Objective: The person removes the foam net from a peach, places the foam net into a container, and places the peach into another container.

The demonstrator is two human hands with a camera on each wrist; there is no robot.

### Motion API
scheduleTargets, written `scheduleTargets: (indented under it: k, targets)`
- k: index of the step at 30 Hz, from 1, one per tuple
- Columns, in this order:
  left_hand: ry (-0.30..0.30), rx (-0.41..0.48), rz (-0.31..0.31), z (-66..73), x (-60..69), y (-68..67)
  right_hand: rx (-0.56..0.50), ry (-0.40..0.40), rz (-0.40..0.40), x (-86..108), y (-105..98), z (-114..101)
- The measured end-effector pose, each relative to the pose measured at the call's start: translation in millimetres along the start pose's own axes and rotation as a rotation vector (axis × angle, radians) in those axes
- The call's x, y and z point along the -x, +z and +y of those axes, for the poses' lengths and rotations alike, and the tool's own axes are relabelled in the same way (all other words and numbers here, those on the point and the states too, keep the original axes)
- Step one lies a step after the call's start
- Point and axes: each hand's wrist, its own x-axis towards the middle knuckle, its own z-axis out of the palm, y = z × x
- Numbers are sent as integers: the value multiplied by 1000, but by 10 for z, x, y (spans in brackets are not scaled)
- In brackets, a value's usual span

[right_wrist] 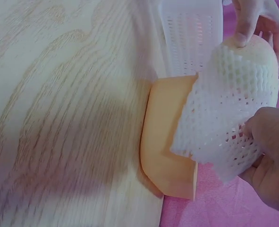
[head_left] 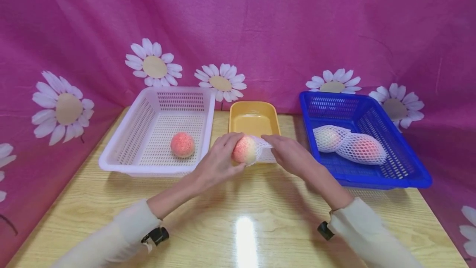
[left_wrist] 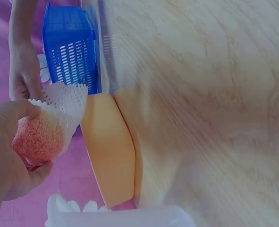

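My left hand (head_left: 220, 159) grips a pink and cream peach (head_left: 243, 150), fingers over its top and thumb below. A white foam net sleeve (right_wrist: 222, 109) covers the peach's right part and hangs loose beyond it. My right hand (head_left: 291, 154) pinches the free end of that net. In the left wrist view the bare reddish side of the peach (left_wrist: 39, 137) shows between thumb and fingers. Both hands are above the table, in front of a yellow tray (head_left: 254, 115). The right hand's fingertips are partly hidden by the net in the right wrist view.
On the left stands a white basket (head_left: 105, 161) with a bare peach (head_left: 182, 144) in it. A blue basket (head_left: 399, 179) on the right holds two net-wrapped peaches (head_left: 362, 149). Behind the wooden table (head_left: 208, 226) hangs a magenta cloth (head_left: 260, 32) with daisies.
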Motion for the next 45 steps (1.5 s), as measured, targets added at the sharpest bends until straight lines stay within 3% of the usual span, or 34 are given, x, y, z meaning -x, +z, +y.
scheduleTargets:
  k: [16,28,45]
  targets:
    - [-52,-3,20,-157,64,-175,-9,66,57,-124,111,40]
    - [-63,6,57,-239,96,-301,-27,96,150,-210,110,48]
    - [-59,-54,107,-343,110,-437,2,146,302,-386,175,22]
